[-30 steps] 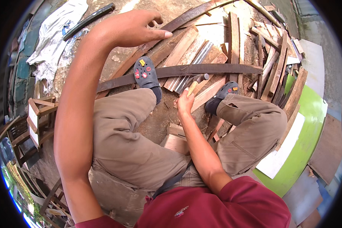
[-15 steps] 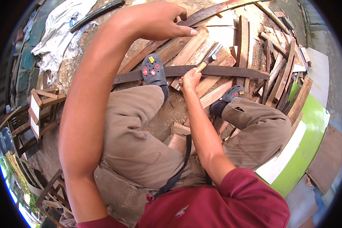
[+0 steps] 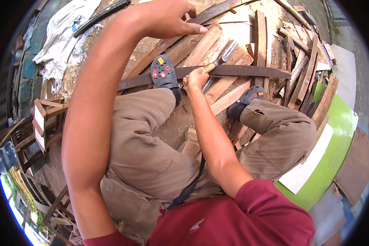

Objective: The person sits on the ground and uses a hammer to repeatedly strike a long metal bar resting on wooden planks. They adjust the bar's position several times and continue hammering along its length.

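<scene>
My right hand [image 3: 196, 78] is closed around the light wooden handle of a claw hammer [image 3: 222, 58], whose metal head points away to the upper right. The hammer is over a long dark plank [image 3: 250, 71] lying crosswise; I cannot tell whether they touch. My left shoe [image 3: 164, 71], a dark clog, rests against the plank. Raised close to the camera at the top, my left hand [image 3: 168, 18] has its thumb stretched out apart from its bent fingers, with nothing seen in it. A thin metal piece [image 3: 209, 84] shows just beyond my right hand, partly hidden.
Several loose boards [image 3: 205, 45] lie beneath and beyond the plank. More scrap wood [image 3: 303, 78] is heaped at right, beside a green panel [image 3: 336, 135]. At left are a white cloth [image 3: 65, 33] and a small wooden frame [image 3: 49, 115]. My right shoe [image 3: 250, 95] stands among boards.
My right hand has shifted left and slightly away with the hammer, whose head has turned. The left hand stays raised, a little further up and left in view.
</scene>
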Motion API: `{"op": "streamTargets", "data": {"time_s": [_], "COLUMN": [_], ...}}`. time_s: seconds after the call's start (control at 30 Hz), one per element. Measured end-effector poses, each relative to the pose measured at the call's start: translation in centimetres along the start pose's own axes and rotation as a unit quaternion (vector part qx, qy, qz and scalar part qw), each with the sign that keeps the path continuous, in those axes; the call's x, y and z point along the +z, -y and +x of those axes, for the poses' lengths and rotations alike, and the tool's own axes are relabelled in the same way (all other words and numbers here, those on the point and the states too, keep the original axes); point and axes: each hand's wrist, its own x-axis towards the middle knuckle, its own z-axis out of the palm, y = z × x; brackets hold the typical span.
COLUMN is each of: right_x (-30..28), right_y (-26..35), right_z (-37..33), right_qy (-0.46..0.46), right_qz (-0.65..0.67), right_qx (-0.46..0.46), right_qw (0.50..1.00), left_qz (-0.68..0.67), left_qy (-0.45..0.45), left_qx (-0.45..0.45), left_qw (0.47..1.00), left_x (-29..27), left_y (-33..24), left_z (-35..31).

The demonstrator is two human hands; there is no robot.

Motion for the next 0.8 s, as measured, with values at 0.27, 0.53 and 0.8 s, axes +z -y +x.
{"op": "streamTargets", "data": {"time_s": [0.27,0.53,0.8], "right_x": [-1.6,-6.7,-11.1], "right_y": [-1.0,-9.3,-5.0], "right_z": [-0.1,-6.4,-0.8], "right_qy": [0.041,0.145,0.069], "right_qz": [-0.065,-0.235,-0.200], "right_qx": [-0.032,-0.177,-0.295], "right_qw": [0.996,0.945,0.932], "left_qz": [0.005,0.014,0.005], "left_qy": [0.019,0.000,0.001], "left_qx": [0.010,0.013,-0.013], "left_qw": [1.000,1.000,1.000], "left_x": [0.2,0.3,-0.2], "left_y": [0.2,-0.8,-0.6], "left_z": [0.8,0.9,-0.6]}}
